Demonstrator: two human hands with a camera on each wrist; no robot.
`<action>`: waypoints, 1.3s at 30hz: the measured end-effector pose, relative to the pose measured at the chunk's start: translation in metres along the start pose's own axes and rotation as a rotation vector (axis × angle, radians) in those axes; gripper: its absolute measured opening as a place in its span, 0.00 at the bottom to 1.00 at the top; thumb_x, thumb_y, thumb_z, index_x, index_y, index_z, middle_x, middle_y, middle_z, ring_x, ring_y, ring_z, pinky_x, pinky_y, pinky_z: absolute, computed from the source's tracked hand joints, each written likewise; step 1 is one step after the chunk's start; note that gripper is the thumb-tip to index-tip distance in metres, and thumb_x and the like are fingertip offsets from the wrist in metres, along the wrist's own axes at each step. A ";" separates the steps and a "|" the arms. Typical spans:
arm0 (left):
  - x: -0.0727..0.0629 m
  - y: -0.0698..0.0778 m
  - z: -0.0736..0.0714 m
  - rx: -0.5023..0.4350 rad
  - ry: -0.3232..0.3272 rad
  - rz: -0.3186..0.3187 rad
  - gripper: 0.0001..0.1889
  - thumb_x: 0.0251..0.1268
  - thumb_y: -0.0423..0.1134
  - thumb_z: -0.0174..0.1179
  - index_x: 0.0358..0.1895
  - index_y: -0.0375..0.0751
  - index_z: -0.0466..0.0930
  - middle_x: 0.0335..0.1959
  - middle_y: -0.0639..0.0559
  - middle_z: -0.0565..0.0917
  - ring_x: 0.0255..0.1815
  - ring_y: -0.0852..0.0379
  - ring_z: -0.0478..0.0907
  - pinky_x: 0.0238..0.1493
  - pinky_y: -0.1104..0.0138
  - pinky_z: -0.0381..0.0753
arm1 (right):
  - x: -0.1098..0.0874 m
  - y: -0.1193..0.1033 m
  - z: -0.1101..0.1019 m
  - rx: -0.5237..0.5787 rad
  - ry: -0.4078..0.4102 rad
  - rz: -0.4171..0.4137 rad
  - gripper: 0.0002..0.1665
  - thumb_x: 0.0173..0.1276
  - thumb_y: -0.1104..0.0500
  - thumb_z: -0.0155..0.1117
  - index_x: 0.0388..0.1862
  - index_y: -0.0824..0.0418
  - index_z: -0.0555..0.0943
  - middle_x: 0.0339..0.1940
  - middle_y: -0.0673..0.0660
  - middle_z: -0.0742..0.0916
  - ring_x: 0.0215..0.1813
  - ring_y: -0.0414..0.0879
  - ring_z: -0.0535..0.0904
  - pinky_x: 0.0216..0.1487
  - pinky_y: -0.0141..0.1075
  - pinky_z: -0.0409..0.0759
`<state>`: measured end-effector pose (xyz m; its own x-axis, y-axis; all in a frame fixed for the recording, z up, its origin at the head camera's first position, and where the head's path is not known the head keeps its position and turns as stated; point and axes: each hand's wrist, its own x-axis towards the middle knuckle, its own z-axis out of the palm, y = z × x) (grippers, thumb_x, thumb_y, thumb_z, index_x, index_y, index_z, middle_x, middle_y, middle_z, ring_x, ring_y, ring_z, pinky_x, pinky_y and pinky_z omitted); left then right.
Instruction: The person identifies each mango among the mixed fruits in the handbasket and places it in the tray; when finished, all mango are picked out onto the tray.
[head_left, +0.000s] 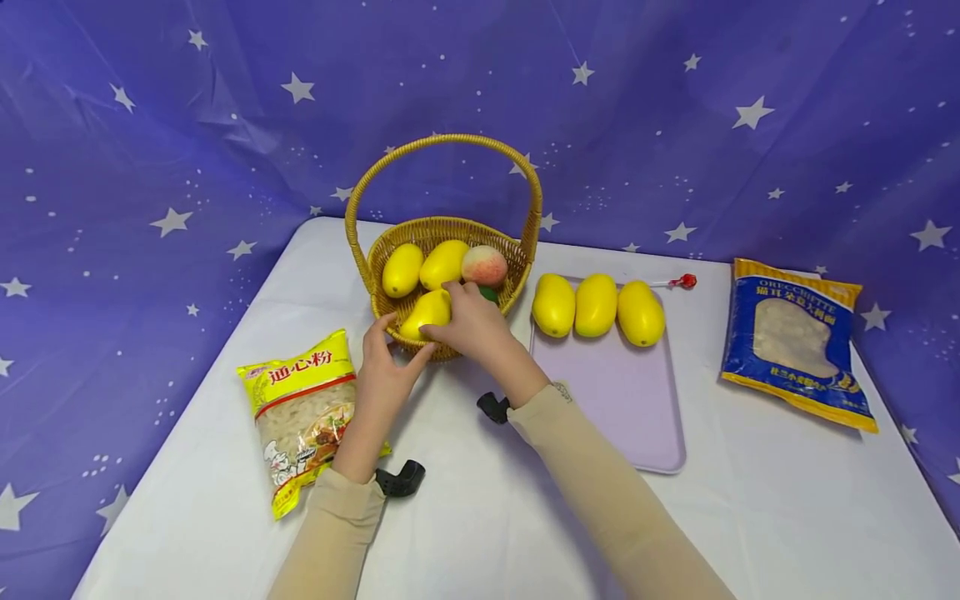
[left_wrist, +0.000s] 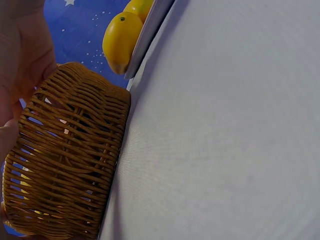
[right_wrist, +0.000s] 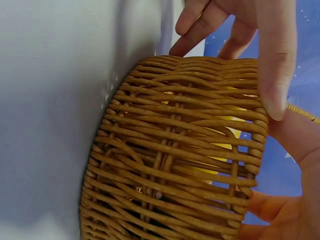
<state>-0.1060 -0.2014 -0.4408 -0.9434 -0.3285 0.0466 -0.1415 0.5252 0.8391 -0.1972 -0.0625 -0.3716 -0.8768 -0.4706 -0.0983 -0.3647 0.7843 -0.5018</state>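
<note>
A wicker basket [head_left: 442,225] with a tall arched handle stands at the table's back. Inside it lie yellow mangoes [head_left: 402,270], a peach [head_left: 484,266] and a mostly hidden green thing [head_left: 488,294]. My right hand [head_left: 480,327] reaches over the front rim and grips the nearest mango [head_left: 427,314] between thumb and fingers. At the basket's front left, my left hand [head_left: 385,375] holds the rim; the right wrist view shows its thumb over the edge and fingers along the woven outside. The right fingertips are hidden behind the weave in that view.
Right of the basket, a lilac tray [head_left: 630,400] bears three mangoes [head_left: 596,306] along its far end. A red lollipop [head_left: 686,282] lies behind it. A yellow pasta bag [head_left: 307,417] is at left, a blue orecchiette bag [head_left: 798,342] at far right. A starry purple cloth hangs behind.
</note>
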 end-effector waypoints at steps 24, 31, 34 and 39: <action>0.000 0.003 0.001 -0.005 -0.010 -0.019 0.48 0.53 0.71 0.59 0.73 0.52 0.52 0.72 0.45 0.54 0.63 0.45 0.69 0.57 0.51 0.73 | 0.024 -0.001 0.009 -0.012 -0.080 0.089 0.60 0.52 0.26 0.65 0.70 0.65 0.63 0.63 0.66 0.71 0.53 0.55 0.75 0.54 0.46 0.75; -0.001 0.002 0.001 -0.012 -0.003 -0.008 0.47 0.54 0.70 0.59 0.72 0.52 0.53 0.72 0.45 0.55 0.61 0.46 0.69 0.56 0.51 0.73 | 0.027 -0.003 0.013 0.019 -0.093 0.109 0.65 0.46 0.21 0.65 0.71 0.64 0.63 0.64 0.67 0.69 0.50 0.56 0.76 0.50 0.46 0.77; -0.001 0.002 0.001 -0.010 -0.007 -0.010 0.47 0.55 0.70 0.59 0.73 0.52 0.53 0.72 0.45 0.55 0.61 0.45 0.69 0.55 0.51 0.73 | 0.027 -0.004 0.015 0.041 -0.103 0.118 0.67 0.44 0.21 0.65 0.71 0.64 0.63 0.64 0.66 0.68 0.50 0.55 0.76 0.50 0.46 0.77; -0.001 0.002 0.001 0.015 -0.004 -0.012 0.46 0.56 0.71 0.57 0.73 0.51 0.52 0.72 0.45 0.55 0.61 0.45 0.69 0.52 0.50 0.74 | 0.029 -0.005 0.016 0.061 -0.099 0.112 0.67 0.44 0.22 0.66 0.70 0.65 0.62 0.64 0.65 0.68 0.51 0.55 0.75 0.52 0.45 0.77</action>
<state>-0.1057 -0.1997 -0.4395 -0.9427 -0.3319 0.0344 -0.1573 0.5330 0.8314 -0.2159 -0.0863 -0.3856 -0.8746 -0.4218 -0.2391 -0.2442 0.8092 -0.5344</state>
